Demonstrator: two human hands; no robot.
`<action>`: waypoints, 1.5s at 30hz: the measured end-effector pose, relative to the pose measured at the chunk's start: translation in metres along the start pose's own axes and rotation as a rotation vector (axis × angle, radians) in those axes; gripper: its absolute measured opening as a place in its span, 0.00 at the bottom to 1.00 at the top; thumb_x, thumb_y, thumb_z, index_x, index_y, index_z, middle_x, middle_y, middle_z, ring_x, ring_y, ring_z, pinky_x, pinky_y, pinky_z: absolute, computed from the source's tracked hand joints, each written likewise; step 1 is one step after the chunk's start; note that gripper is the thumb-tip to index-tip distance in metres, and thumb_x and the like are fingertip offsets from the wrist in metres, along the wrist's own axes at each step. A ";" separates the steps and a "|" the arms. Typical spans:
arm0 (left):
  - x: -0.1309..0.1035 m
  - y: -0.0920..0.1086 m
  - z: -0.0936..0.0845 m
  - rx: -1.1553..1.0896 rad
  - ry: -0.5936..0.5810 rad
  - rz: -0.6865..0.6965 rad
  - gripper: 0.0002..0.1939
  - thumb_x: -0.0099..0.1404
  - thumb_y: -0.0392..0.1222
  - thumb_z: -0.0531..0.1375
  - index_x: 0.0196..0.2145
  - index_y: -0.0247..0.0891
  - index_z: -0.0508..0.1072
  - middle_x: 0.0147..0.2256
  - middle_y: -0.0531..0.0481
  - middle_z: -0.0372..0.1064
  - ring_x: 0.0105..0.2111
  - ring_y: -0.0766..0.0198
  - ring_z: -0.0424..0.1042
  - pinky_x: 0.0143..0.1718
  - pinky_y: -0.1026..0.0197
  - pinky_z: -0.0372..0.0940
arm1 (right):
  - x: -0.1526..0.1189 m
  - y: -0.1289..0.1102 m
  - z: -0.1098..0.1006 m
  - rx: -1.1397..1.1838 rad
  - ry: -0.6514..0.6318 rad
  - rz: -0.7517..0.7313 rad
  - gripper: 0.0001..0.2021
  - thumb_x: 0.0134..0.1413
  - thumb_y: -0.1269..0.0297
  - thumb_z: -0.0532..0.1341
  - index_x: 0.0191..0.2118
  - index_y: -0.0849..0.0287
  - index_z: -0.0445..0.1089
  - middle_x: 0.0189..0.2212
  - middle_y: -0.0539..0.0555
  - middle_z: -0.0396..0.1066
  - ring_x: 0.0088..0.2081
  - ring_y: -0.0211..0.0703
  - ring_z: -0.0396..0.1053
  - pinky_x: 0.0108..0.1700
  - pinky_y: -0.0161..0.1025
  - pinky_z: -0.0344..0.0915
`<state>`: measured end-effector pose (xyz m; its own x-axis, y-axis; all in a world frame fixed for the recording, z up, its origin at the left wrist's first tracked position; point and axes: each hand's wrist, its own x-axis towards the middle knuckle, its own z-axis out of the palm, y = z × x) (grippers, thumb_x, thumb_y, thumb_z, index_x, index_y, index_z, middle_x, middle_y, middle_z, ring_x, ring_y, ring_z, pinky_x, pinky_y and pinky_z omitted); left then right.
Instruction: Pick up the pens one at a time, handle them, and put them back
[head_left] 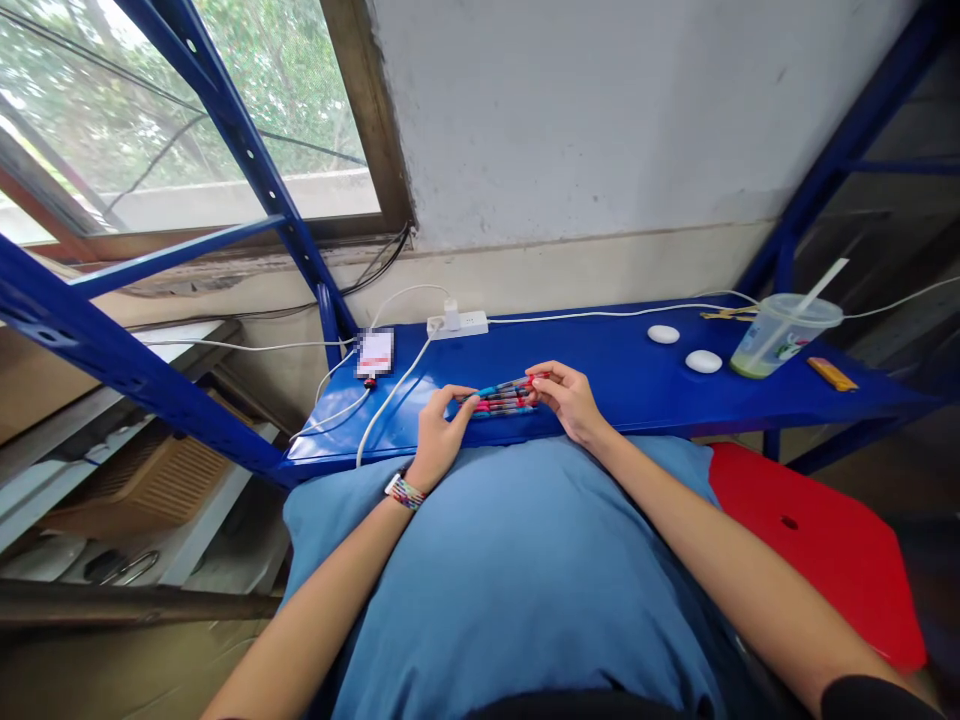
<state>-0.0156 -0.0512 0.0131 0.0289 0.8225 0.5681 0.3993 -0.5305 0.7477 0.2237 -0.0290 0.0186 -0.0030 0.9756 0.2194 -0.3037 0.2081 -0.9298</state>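
Several slim pens (pixel 504 403) with red and blue parts lie side by side near the front edge of the blue table (pixel 585 355). My left hand (pixel 442 428), with a patterned band on the wrist, pinches the left end of the uppermost blue-tipped pen. The red right end of that pen is between the fingertips of my right hand (pixel 570 400). Below it the other pens are close together, partly covered by my fingers.
A power strip (pixel 469 324) with white cables and a pixelated device (pixel 375 352) are at the back left. To the right are two white oval objects (pixel 703 361), a cup with a straw (pixel 780 335) and an orange packet (pixel 832 374). A red stool (pixel 817 550) stands at the right.
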 end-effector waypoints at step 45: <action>0.014 -0.010 -0.011 -0.205 0.079 -0.168 0.14 0.68 0.55 0.70 0.41 0.42 0.85 0.39 0.48 0.83 0.42 0.55 0.80 0.46 0.54 0.74 | 0.009 -0.008 -0.012 0.131 0.157 0.055 0.11 0.46 0.58 0.75 0.35 0.55 0.79 0.26 0.51 0.76 0.26 0.40 0.71 0.31 0.39 0.75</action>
<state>-0.0294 -0.0367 0.0177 -0.0973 0.8882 0.4490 0.1982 -0.4248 0.8833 0.2377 -0.0206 0.0241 0.1226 0.9862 0.1112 -0.4281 0.1537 -0.8906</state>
